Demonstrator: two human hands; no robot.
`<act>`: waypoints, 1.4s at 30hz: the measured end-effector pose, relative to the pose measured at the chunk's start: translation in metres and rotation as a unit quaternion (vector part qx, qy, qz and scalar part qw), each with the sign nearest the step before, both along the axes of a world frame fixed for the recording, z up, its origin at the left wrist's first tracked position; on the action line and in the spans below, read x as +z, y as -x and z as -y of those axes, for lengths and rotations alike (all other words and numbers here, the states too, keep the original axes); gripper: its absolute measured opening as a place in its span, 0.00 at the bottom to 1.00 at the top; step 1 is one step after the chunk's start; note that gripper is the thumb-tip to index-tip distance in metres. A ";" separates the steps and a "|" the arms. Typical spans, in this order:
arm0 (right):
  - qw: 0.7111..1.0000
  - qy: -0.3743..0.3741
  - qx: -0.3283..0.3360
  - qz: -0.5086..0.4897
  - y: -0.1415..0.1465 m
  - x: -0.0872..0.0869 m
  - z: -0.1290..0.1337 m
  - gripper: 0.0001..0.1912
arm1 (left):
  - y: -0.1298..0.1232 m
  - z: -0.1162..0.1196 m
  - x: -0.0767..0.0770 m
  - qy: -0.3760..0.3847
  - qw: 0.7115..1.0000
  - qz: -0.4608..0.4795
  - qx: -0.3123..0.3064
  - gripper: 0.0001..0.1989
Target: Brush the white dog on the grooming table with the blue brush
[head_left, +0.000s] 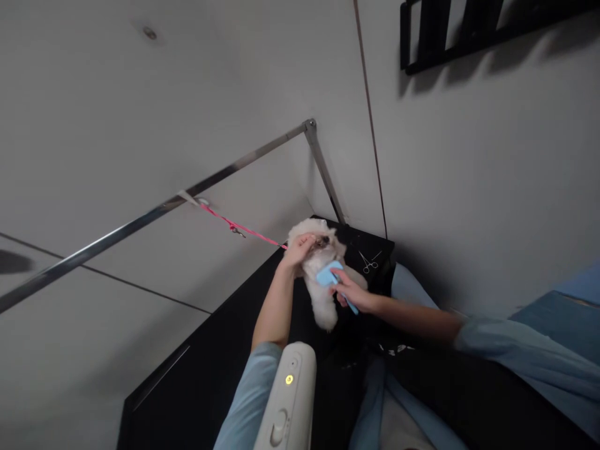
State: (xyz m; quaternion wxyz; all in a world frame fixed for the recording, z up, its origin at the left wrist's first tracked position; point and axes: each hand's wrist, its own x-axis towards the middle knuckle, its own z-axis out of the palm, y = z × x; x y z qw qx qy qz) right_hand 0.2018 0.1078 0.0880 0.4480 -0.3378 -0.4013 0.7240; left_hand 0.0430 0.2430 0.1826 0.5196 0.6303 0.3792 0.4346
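Observation:
A fluffy white dog (323, 306) is on the black grooming table (225, 375), its head tilted up. My left hand (300, 249) is closed at the side of its muzzle, fingers against the face fur. Gripped by its handle in my right hand (350, 290) is a light blue slicker brush (328, 274). The brush head lies against the dog's chest, and its bristles are hidden. A pink grooming loop (244, 229) runs from the dog's neck up to the metal bar.
The metal grooming arm (253, 156) spans the left side and folds down to the table's far corner. Silver scissors (368, 264) lie right of the dog. A white device (289, 400) juts into the lower view. A black rack (450, 53) hangs on the wall.

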 end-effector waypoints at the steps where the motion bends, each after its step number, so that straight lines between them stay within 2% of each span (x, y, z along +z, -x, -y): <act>1: 1.000 0.017 0.025 0.004 0.001 -0.003 -0.001 0.28 | 0.000 0.000 0.001 -0.008 0.999 -0.037 -0.021 0.23; 3: 0.999 -0.003 0.052 -0.008 0.002 -0.005 -0.003 0.28 | 0.003 -0.001 0.005 -0.039 0.993 -0.103 -0.047 0.24; 5: 0.998 -0.057 0.012 -0.027 0.004 -0.002 -0.007 0.25 | 0.011 0.001 0.009 -0.071 0.990 -0.115 -0.027 0.25; 7: 0.996 -0.077 -0.033 -0.024 0.009 -0.001 -0.010 0.21 | 0.023 0.007 0.011 -0.080 0.991 -0.104 -0.003 0.26; 9: 0.999 -0.041 0.005 0.013 0.016 -0.005 -0.006 0.17 | 0.037 0.016 0.011 -0.068 0.994 -0.079 0.030 0.26; 11: 0.995 -0.003 0.090 0.049 0.023 -0.009 0.001 0.14 | 0.051 0.025 0.011 -0.051 0.995 -0.045 0.071 0.25; 13: 0.992 -0.023 0.116 0.044 0.027 -0.006 0.000 0.11 | 0.061 0.033 0.010 -0.044 0.993 -0.014 0.105 0.23; 16: 0.994 -0.101 0.040 0.008 0.030 0.010 -0.015 0.07 | 0.068 0.041 0.009 -0.047 0.991 0.017 0.120 0.23; 17: 0.994 -0.106 0.038 0.016 0.031 0.014 -0.020 0.07 | 0.069 0.043 0.008 -0.048 0.991 0.025 0.122 0.24; 22: 0.978 -0.035 0.195 0.068 0.037 0.013 -0.017 0.09 | 0.076 0.056 0.004 -0.028 0.987 0.052 0.147 0.28; 24: 0.975 -0.042 0.212 0.041 0.035 0.015 -0.017 0.10 | 0.078 0.059 0.002 -0.026 0.983 0.062 0.170 0.23; 27: 0.980 -0.065 0.190 0.011 0.032 0.023 -0.026 0.10 | 0.083 0.062 -0.002 -0.017 0.975 0.083 0.206 0.18; 29: 0.978 -0.030 0.205 0.024 0.030 0.023 -0.029 0.10 | 0.087 0.065 -0.006 -0.010 0.969 0.101 0.226 0.17; 32: 0.942 0.030 0.329 0.067 0.025 0.020 -0.027 0.12 | 0.096 0.076 -0.014 -0.006 0.960 0.133 0.247 0.18; 34: 0.922 0.021 0.380 0.071 0.025 0.022 -0.030 0.11 | 0.104 0.087 -0.018 -0.015 0.954 0.155 0.258 0.19; 38: 0.950 -0.023 0.309 0.047 0.036 0.030 -0.038 0.05 | 0.122 0.111 -0.025 -0.031 0.929 0.199 0.312 0.16; 39: 0.947 -0.022 0.315 0.060 0.040 0.028 -0.036 0.05 | 0.127 0.116 -0.026 -0.027 0.921 0.210 0.326 0.15; 42: 0.899 -0.015 0.420 0.123 0.050 0.021 -0.026 0.10 | 0.142 0.127 -0.028 -0.013 0.904 0.253 0.345 0.16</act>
